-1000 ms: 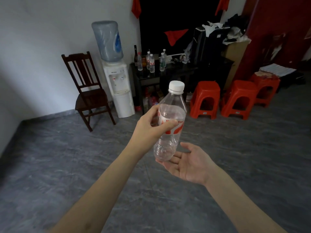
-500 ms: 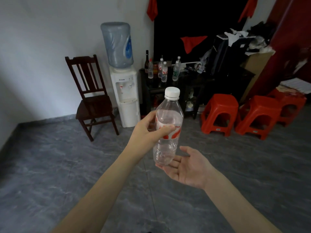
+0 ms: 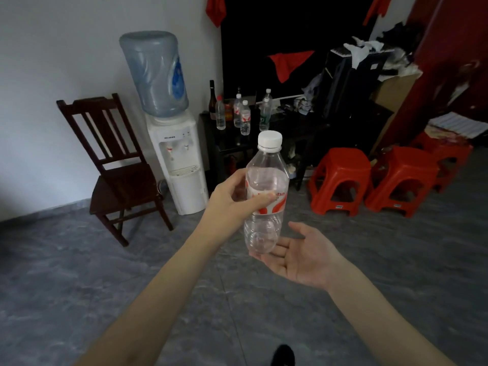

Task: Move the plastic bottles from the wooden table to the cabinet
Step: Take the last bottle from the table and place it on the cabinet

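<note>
Left hand grips the bottle — upright, cap uppermost.

The room is dim, lit softly from the left — the white wall is the brightest area, with a broad grey shadow falling across its lower part. The back of the room sinks into near black, and detail is lost around the dark cabinet. No hard glare; the bottle shows only faint highlights. Focus is fair at centre, slightly soft and noisy overall. Wide-angle distortion bends the edges — the chair and water dispenser lean.
</note>
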`<state>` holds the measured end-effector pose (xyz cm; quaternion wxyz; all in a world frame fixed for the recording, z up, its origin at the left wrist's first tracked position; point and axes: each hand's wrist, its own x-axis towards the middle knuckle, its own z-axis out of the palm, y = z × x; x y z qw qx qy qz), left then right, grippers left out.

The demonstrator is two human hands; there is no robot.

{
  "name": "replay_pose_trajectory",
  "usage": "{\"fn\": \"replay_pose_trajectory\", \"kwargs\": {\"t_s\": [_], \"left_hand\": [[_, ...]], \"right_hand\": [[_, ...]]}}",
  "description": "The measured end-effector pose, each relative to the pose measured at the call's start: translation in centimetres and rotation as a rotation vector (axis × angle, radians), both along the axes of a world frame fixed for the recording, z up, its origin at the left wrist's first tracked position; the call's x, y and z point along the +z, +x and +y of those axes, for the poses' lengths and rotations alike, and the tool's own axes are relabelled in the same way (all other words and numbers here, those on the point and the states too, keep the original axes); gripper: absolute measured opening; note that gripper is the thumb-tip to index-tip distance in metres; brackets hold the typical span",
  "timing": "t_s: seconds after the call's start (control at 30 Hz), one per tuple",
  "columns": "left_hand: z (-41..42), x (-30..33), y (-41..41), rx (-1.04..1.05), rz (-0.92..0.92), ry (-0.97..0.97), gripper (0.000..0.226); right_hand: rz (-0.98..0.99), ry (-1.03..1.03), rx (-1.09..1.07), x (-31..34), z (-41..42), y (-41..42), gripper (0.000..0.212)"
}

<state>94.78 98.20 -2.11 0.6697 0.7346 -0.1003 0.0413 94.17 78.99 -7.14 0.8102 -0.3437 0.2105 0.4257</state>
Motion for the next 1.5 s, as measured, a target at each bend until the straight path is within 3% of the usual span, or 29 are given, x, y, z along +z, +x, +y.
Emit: {"fn": "replay_pose_trajectory", "kwargs": {"t_s": [0.5,0.83,1.0,1.23,1.5], "left_hand": [[-4.7,-0.6,23.2,0.042,0.013,-0.013,0.038],[-6.1,-1.3,33.8,0.129,-0.025,-0.051,0.040],[-5.1,-2.5,39.2,0.157,-0.077,-0.056,0.033],[-0.8,-2.8,49.0,0.118,-0.083,-0.068,0.055],[5.0,-4.8,60.0,0.084,-0.012,-0.024,0.049]], "right_hand": [[-0.016,0.022,0.029,-0.9,-4.7,23.3,0.068],[-0.003,0.048,0.039,-1.0,-6.7,34.6,0.072],[0.000,0.014,0.030,-1.7,-5.0,40.0,0.067],[0.001,-0.053,0.007,-2.3,-1.2,49.9,0.063],[0.080,-0.112,0.042,-3.2,5.0,60.7,0.057]]}}
